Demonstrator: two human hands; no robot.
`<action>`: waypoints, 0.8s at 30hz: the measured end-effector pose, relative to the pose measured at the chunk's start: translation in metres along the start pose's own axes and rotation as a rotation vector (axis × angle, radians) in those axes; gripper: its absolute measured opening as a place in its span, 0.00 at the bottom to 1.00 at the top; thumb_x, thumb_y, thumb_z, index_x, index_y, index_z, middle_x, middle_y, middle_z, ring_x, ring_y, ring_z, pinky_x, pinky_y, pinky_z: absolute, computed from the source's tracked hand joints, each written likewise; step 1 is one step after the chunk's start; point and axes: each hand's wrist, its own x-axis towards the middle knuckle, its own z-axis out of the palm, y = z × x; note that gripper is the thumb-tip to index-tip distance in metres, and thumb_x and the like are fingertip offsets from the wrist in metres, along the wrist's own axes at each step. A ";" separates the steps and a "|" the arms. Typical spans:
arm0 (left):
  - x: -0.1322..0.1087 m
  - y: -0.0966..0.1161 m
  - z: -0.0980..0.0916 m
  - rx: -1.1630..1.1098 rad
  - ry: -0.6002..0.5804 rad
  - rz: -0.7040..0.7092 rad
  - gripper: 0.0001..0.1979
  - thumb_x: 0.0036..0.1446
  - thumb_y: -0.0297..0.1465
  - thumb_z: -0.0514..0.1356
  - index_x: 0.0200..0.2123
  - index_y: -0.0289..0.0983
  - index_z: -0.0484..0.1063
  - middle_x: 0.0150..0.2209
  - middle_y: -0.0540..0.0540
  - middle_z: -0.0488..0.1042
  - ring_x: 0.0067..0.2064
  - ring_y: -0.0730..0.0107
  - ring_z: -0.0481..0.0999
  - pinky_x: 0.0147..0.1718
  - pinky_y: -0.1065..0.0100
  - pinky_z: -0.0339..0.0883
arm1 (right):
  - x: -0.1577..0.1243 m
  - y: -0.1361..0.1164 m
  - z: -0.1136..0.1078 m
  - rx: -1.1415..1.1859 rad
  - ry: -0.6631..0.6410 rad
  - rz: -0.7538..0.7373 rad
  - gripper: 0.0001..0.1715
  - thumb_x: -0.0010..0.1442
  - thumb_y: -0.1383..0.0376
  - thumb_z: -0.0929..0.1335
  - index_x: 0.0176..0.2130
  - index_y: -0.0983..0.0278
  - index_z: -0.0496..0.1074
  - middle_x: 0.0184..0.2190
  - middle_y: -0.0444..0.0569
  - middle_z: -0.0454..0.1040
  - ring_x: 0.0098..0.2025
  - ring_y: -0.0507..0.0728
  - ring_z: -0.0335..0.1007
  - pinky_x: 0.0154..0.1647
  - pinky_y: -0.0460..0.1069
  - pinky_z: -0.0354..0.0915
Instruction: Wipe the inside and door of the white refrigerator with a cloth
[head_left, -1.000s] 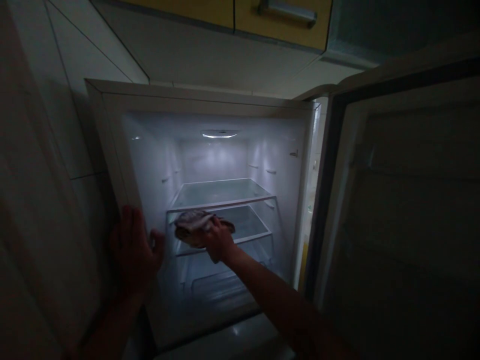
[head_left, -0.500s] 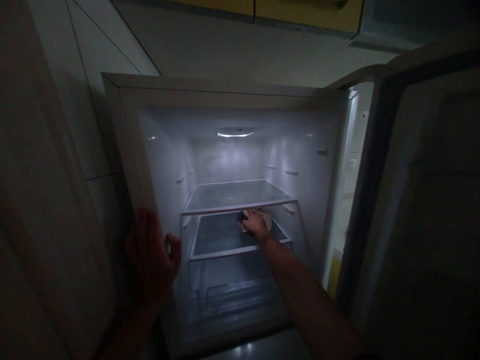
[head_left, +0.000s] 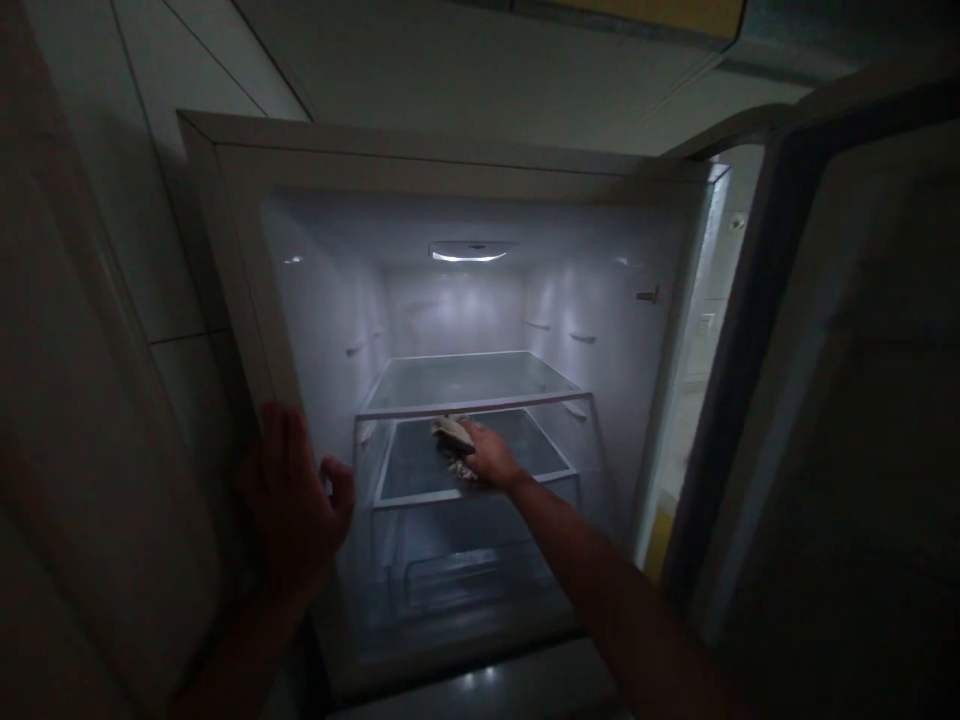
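Observation:
My right hand (head_left: 493,455) reaches into the open fridge (head_left: 465,172) and grips a bunched, patterned cloth (head_left: 453,436). The cloth lies against the second glass shelf (head_left: 409,465), below the upper glass shelf (head_left: 480,380). Part of the cloth is hidden by my fingers. At the fridge's left front edge rests my left hand (head_left: 296,500), its fingers stretched up along the frame and the thumb apart. It holds nothing.
The fridge door (head_left: 840,400) stands swung out on the right. A clear drawer (head_left: 480,580) sits below the shelves. A lit lamp (head_left: 469,252) is on the fridge ceiling. Tiled wall (head_left: 180,250) runs along the left, and a yellow cabinet (head_left: 660,15) hangs above.
My right hand has moved left across the second shelf with the cloth. My left hand stays on the fridge edge. The whole view has shifted slightly.

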 end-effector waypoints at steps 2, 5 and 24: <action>0.000 0.000 0.000 0.002 -0.006 -0.006 0.47 0.65 0.29 0.60 0.81 0.36 0.40 0.80 0.28 0.47 0.79 0.33 0.53 0.72 0.33 0.54 | -0.001 0.035 -0.016 -0.040 0.071 0.185 0.34 0.71 0.65 0.70 0.73 0.58 0.64 0.63 0.58 0.75 0.62 0.64 0.72 0.63 0.58 0.68; -0.002 0.000 0.000 0.016 -0.016 -0.019 0.48 0.65 0.29 0.60 0.81 0.36 0.39 0.80 0.28 0.46 0.78 0.32 0.55 0.71 0.32 0.56 | 0.009 0.061 -0.027 -0.090 0.117 0.413 0.25 0.74 0.58 0.71 0.66 0.59 0.71 0.61 0.56 0.73 0.61 0.63 0.73 0.63 0.62 0.70; -0.004 -0.001 -0.007 0.059 -0.033 0.000 0.49 0.63 0.29 0.61 0.81 0.37 0.41 0.81 0.30 0.47 0.76 0.28 0.57 0.71 0.29 0.58 | -0.003 -0.070 0.034 -0.065 -0.093 -0.199 0.50 0.63 0.48 0.74 0.76 0.49 0.56 0.64 0.53 0.71 0.64 0.65 0.70 0.65 0.57 0.67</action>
